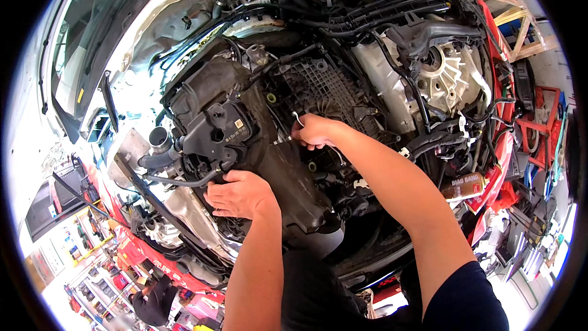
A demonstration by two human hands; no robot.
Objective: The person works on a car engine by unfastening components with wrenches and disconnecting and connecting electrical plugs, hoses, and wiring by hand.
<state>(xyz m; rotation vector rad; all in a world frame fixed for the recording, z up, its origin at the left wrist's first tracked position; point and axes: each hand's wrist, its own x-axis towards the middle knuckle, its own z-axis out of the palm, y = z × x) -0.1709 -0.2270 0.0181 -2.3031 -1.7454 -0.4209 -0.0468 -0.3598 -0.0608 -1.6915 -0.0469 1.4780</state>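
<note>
Below me lies an opened engine bay with a dark engine [269, 165]. My right hand [315, 132] reaches to its middle, between the black engine cover and the ribbed black intake part [321, 83]. Its fingers are curled closed. A thin, pale, bent piece [297, 117] shows at the fingertips; what it belongs to is hidden. My left hand [243, 196] rests at the engine's near left side, thumb apart and fingers stretched toward the left, partly over the edge. Just above it runs a black hose [190, 181] below a black plastic housing [223, 132].
A pale metal gearbox-like casing [444, 76] sits at the right. A brown spray can [463, 187] lies at the bay's right edge. At left, a silver pipe opening [160, 138] stands up. Another person [154, 301] is at the lower left, near shelves [98, 288].
</note>
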